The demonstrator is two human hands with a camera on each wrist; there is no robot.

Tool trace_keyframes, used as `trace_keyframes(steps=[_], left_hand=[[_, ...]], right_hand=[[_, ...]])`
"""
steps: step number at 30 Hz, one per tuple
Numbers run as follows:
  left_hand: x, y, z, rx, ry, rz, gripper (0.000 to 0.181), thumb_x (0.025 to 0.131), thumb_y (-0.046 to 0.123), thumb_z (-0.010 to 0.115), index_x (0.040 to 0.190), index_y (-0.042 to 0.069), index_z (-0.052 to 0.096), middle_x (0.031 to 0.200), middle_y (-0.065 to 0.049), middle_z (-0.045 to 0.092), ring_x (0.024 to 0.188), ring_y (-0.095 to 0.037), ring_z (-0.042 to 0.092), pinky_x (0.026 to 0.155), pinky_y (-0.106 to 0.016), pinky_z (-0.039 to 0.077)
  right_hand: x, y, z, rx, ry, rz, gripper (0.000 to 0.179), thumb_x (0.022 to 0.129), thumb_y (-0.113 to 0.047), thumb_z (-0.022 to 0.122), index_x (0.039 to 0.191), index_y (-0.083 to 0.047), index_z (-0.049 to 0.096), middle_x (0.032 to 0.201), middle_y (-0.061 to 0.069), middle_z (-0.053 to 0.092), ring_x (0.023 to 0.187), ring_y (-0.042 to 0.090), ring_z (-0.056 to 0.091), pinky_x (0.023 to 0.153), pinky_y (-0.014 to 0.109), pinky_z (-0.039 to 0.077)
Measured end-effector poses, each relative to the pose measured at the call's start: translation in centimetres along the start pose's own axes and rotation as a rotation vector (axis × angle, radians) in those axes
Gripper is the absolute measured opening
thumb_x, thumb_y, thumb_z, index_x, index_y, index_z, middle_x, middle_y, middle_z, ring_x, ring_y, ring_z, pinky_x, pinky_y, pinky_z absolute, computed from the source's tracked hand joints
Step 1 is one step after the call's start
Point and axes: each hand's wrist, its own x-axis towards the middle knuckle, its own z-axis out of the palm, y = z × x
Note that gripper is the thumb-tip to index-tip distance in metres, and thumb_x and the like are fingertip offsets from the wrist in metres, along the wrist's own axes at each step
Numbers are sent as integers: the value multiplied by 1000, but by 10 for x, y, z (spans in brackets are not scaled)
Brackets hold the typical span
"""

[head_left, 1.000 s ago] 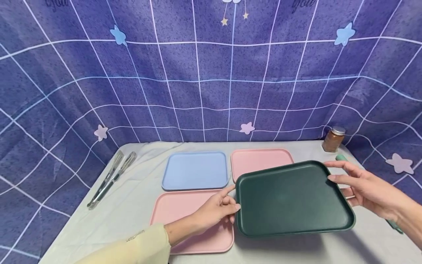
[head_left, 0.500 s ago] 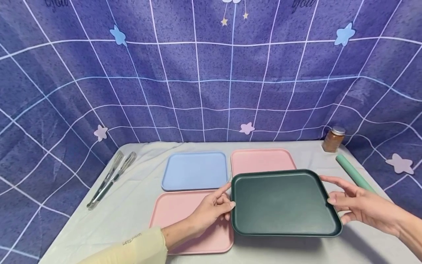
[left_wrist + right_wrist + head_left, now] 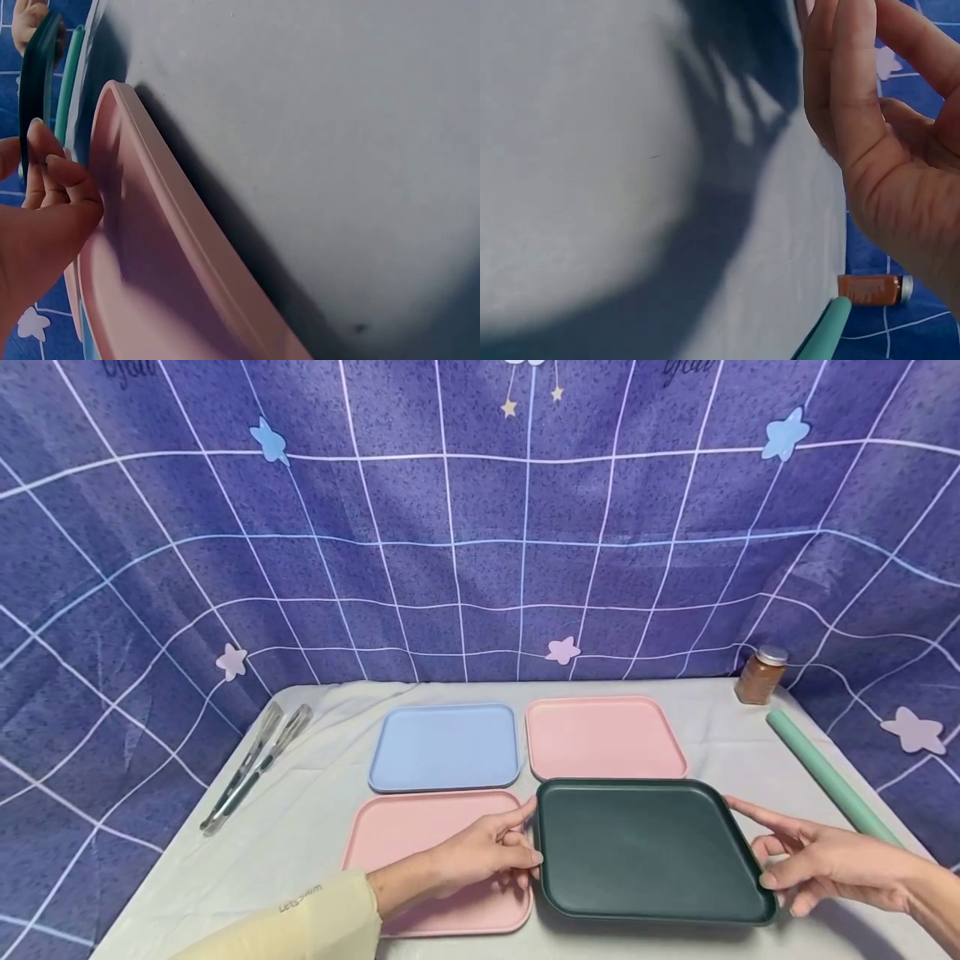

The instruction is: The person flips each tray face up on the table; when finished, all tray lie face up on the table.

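Between my two hands is a dark green tray [image 3: 656, 852], held close over the table's front right. My left hand [image 3: 487, 852] pinches its left edge, thumb on the rim and fingers under it. On the opposite side my right hand [image 3: 832, 864] grips the right edge, thumb at the near right corner. Under my left wrist lies a pink tray [image 3: 397, 831]. Behind stand a blue tray [image 3: 446, 747] and a second pink tray [image 3: 603, 739], side by side. The left wrist view shows the green tray [image 3: 37, 79] edge-on above the front pink tray [image 3: 150, 217].
Metal tongs [image 3: 255, 768] lie along the table's left side. A jar with brown contents [image 3: 761, 677] stands at the back right corner. Near the right edge rests a light green rod [image 3: 832, 777]. A purple grid-patterned cloth [image 3: 480, 527] hangs behind the white-covered table [image 3: 322, 810].
The green tray has come down and levelled out, its right side lowered and drawn nearer. Both hands moved with it, uncovering more of the back pink tray and the light green rod.
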Motion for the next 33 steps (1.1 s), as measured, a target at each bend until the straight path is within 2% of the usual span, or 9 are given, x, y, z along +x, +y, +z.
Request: trace_keyframes(steps=[6, 13, 21, 25, 29, 33], left_hand=[[2, 1, 4, 12, 19, -24, 89, 92, 11, 69, 162, 14, 14, 80, -5, 69, 63, -7, 62, 55, -19, 39], [4, 1, 7, 38, 38, -54, 88, 91, 9, 69, 161, 10, 16, 77, -8, 71, 56, -7, 61, 52, -19, 38], [7, 4, 7, 68, -3, -83, 91, 90, 7, 68, 161, 4, 12, 83, -24, 73, 52, -8, 62, 50, -20, 38], [8, 6, 5, 105, -36, -107, 92, 91, 10, 69, 161, 4, 9, 86, -23, 74, 52, -8, 63, 49, -20, 37], [10, 9, 3, 129, -60, -126, 93, 92, 12, 69, 161, 3, 7, 88, -23, 75, 52, -8, 64, 47, -19, 37], [11, 11, 2, 145, -70, -159, 95, 92, 15, 69, 160, 2, 3, 83, -19, 75, 50, -8, 62, 45, -19, 35]], right_hand=[[7, 12, 0, -56, 38, -8, 80, 98, 3, 51, 144, -59, 29, 103, -1, 47, 79, 10, 62, 73, 35, 60], [13, 24, 0, -75, 51, -21, 80, 97, 2, 53, 141, -60, 29, 103, 0, 50, 77, 12, 63, 70, 36, 60], [16, 27, -1, -63, 43, -56, 81, 97, 4, 53, 146, -57, 30, 102, 2, 54, 79, 16, 67, 69, 37, 61], [16, 25, -3, -79, 56, -49, 80, 97, 3, 53, 145, -56, 29, 102, 2, 53, 76, 13, 65, 68, 36, 60], [17, 23, -3, -97, 77, -37, 80, 96, 2, 54, 150, -49, 23, 101, 1, 51, 76, 13, 64, 67, 35, 60], [18, 22, -2, -132, 91, -39, 82, 96, 1, 56, 152, -47, 22, 100, 1, 50, 75, 12, 63, 66, 34, 60]])
